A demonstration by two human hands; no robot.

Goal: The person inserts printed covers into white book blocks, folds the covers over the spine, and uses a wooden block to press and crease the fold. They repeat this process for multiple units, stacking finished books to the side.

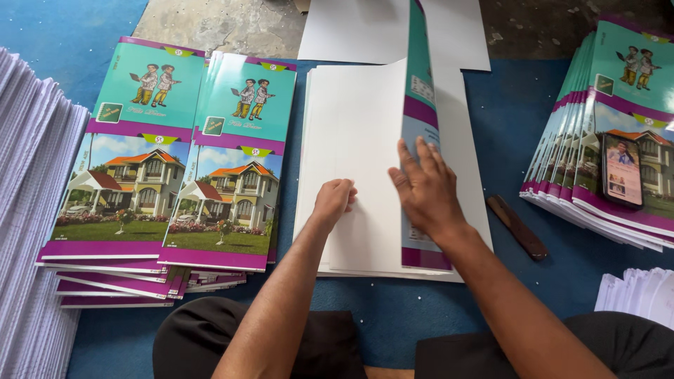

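Left hand, fingers curled into a loose fist, knuckles pressing down on the white inner face of the cover sheet; it grips nothing. Right hand lies flat, fingers spread apart, palm down along the fold line of the same sheet, holding nothing between the fingers. That sheet is half folded: its right part stands up on edge, showing a teal and purple printed outside, while its left part lies flat and white. It rests on top of a stack of white sheets at the middle of the blue floor mat, directly in front of the person's knees.

Just right of the stack, apart from it, lies a dark flat wooden stick. Further right, a fanned pile of printed covers bears a smartphone, screen lit. Bottom right corner: edge of a white paper bundle.

Left of the stack, two overlapping piles of finished covers, teal top, house picture below, purple band at foot. Far left, a tall stack of ruled pages. Beyond the mat, bare grey concrete floor, with more loose white sheets lying at the top centre.
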